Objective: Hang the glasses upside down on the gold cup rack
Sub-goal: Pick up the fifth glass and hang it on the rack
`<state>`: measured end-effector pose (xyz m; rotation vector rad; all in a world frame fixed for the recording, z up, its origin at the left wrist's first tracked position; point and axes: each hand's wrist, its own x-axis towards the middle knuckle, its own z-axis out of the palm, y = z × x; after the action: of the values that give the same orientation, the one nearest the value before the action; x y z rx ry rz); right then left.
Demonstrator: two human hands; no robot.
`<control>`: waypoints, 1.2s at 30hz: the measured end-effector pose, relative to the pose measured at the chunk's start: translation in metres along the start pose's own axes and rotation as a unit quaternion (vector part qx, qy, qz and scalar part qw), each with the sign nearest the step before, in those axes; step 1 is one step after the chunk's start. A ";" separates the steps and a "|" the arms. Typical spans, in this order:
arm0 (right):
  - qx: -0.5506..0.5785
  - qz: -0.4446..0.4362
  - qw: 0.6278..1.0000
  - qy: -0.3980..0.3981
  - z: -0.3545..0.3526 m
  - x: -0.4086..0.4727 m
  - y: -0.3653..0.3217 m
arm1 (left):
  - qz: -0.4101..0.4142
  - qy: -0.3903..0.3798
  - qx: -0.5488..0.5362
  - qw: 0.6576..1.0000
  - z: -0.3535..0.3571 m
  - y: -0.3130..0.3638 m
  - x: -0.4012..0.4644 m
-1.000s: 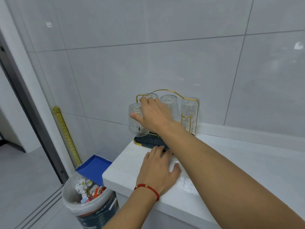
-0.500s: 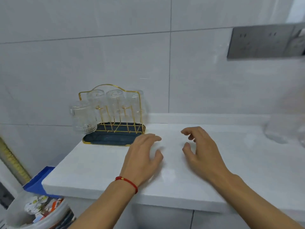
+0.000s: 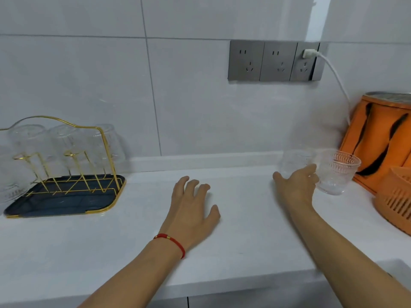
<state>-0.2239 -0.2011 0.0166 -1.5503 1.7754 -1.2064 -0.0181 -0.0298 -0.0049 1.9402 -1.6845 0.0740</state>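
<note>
Reaching right, my right hand (image 3: pixel 297 188) has its fingers (image 3: pixel 310 169) spread and released beside two upright glasses at the far right of the white worktop (image 3: pixel 244 230); the nearer clear glass (image 3: pixel 293 162) sits just past my fingertips, contact uncertain through blur, and the patterned glass (image 3: pixel 337 174) stands just to its right. My left hand (image 3: pixel 191 212), red cord at the wrist, rests flat on the worktop, fingers loose, grasping nothing. The gold cup rack (image 3: pixel 66 172) stands well apart at far left on its dark tray, inverted glasses (image 3: pixel 60 141) hanging on its prongs.
</note>
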 end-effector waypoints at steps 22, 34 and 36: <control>0.091 -0.318 0.928 -0.172 0.005 -0.063 -0.018 | -0.025 0.003 -0.208 0.978 -0.016 0.006 -0.001; 0.279 -0.133 0.814 -0.492 0.030 -0.166 -0.084 | -0.198 0.123 -0.555 0.798 -0.099 -0.037 -0.041; 0.282 -0.138 0.823 -0.474 0.036 -0.175 -0.097 | -0.199 0.102 -0.501 0.836 -0.109 -0.054 -0.053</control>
<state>-0.1024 -0.0417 0.0497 -1.6103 0.4996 -0.7192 0.0552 0.0684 0.0460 1.3227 -0.8266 -0.6183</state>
